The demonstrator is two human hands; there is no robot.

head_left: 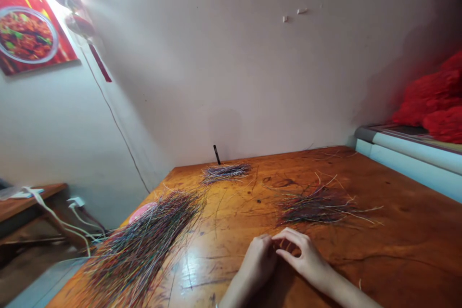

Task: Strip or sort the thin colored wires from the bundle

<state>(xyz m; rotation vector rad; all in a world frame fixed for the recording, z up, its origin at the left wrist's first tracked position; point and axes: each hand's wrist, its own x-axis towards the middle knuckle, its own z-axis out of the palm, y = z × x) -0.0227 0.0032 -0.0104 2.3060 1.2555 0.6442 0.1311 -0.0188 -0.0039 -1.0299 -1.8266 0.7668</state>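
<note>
Both my hands rest close together on a worn wooden table (397, 231), near its front edge. My left hand (257, 261) is curled, its fingers closed towards the right hand. My right hand (302, 255) arches over the wood with fingertips pinched near the left hand. What they pinch is too thin to make out, perhaps a strand. Just beyond them lies a loose pile of thin multicoloured strands (317, 206). A much larger heap of the same strands (144, 245) spreads over the table's left side. A small bundle (225, 172) lies at the far edge.
A black pen-like stick (216, 154) leans at the wall behind the small bundle. A pink round thing (141, 211) peeks from under the large heap. A chest freezer (411, 154) with red bundles (436, 98) stands at right. Cables and a side shelf (32, 199) sit at left.
</note>
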